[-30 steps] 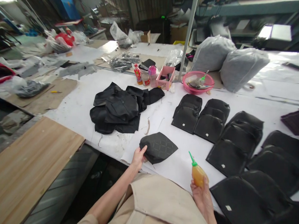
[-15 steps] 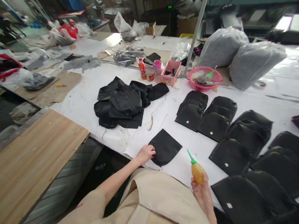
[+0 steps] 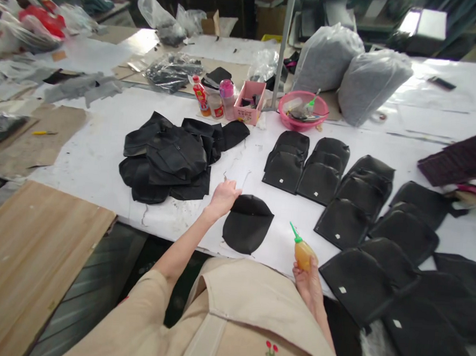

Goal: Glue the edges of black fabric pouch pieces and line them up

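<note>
A black leather-like piece [image 3: 247,229] with a rounded lower edge lies on the white tabletop in front of me. My left hand [image 3: 223,198] pinches its upper left corner, and a crease runs across the piece below its top edge. To the right, my right hand [image 3: 308,276] grips a squeeze bottle [image 3: 304,254] of amber liquid. Its thin green nozzle points up and left, apart from the black piece. A loose heap of black pieces [image 3: 177,158] sits left of my left hand. Rows of overlapping black pieces [image 3: 348,222] with small white tags lie on the right.
Along the back stand a red-capped drink bottle [image 3: 201,96], a pink box [image 3: 248,104] and a pink basin [image 3: 302,111] of tools, beside a metal pole [image 3: 284,52]. Two stuffed plastic bags [image 3: 372,87] are behind. A wooden board [image 3: 35,262] fills the lower left.
My left hand has moved from the black piece's left side up to its top corner, and the top edge is now folded. The bottle stays in my right hand. The view has shifted right.
</note>
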The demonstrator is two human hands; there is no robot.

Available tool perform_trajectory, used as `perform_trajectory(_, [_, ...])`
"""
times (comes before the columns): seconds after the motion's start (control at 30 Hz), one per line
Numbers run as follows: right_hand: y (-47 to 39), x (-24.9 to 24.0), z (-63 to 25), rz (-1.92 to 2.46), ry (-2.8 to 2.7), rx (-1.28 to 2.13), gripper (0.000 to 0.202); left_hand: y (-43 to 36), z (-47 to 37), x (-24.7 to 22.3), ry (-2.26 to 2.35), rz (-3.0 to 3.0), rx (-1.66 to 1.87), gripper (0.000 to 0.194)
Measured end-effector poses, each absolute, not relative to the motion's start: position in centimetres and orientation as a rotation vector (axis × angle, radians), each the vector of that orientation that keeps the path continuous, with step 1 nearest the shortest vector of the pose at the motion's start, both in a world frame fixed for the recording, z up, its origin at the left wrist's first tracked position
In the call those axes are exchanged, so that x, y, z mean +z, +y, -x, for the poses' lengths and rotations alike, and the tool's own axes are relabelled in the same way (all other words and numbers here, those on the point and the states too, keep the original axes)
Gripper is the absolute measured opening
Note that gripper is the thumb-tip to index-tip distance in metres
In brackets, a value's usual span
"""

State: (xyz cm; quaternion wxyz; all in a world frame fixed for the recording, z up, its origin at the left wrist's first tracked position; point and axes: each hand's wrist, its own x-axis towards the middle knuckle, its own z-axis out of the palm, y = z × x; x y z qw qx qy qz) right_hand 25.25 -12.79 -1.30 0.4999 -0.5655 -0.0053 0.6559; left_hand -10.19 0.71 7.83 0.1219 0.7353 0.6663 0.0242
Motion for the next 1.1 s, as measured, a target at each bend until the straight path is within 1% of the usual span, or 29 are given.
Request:
perform_trajectory(0.07, [-12.9,-1.5,-25.2,1.381,-0.001,1.562,0.049,3.8,9.0,7.9,2.064,-2.133,0.184,0.020])
perform_trajectory(0.13, [-13.2,-1.5,-25.3,1.386,-0.006,1.533,0.049,6.3,8.0,7.0,2.114,-2.020,0.244,0.023])
perform_trajectory(0.27, [-14.0,-0.9,-25.3,1.356,0.008,1.486,0.047,8.9,7.5,3.2,2.188,-1.712,0.426,0.019])
perform_trajectory(0.4, [-14.7,-0.1,-25.3,1.349,0.097,1.461,0.047,8.2,8.0,-0.4,2.079,-1.399,0.687,0.021])
perform_trajectory(0.5, [-14.8,0.5,-25.3,1.335,0.099,1.462,0.044,5.4,7.8,-1.7,2.064,-1.413,0.812,0.026])
perform_trajectory(0.57, [-14.8,0.7,-25.2,1.332,0.083,1.474,0.041,2.7,7.2,-2.1,2.054,-1.638,0.763,0.025])
perform_trajectory(0.6, [-14.7,0.7,-25.2,1.332,0.080,1.477,0.041,1.2,6.7,-2.3,1.998,-1.787,0.670,0.023])
perform_trajectory(0.7, [-14.5,0.6,-25.0,1.328,0.089,1.479,0.043,-2.8,5.5,-2.9,1.610,-2.122,0.271,0.019])
perform_trajectory(0.77, [-14.5,0.5,-24.9,1.342,0.080,1.491,0.045,-4.4,5.0,-3.3,1.515,-2.195,0.155,0.017])
perform_trajectory(0.9, [-14.5,0.5,-24.6,1.368,0.057,1.481,0.046,-4.6,4.8,-3.5,1.677,-2.141,0.157,0.044])
perform_trajectory(0.97, [-14.4,0.6,-24.5,1.365,0.076,1.457,0.048,-3.8,4.9,-3.3,1.680,-2.123,0.128,0.052])
perform_trajectory(1.03, [-14.4,0.7,-24.5,1.350,0.096,1.450,0.051,-2.9,5.0,-3.2,1.646,-2.142,0.114,0.055])
perform_trajectory(1.1, [-14.4,0.7,-24.5,1.337,0.100,1.456,0.051,-2.0,4.8,-3.2,1.644,-2.157,0.126,0.048])
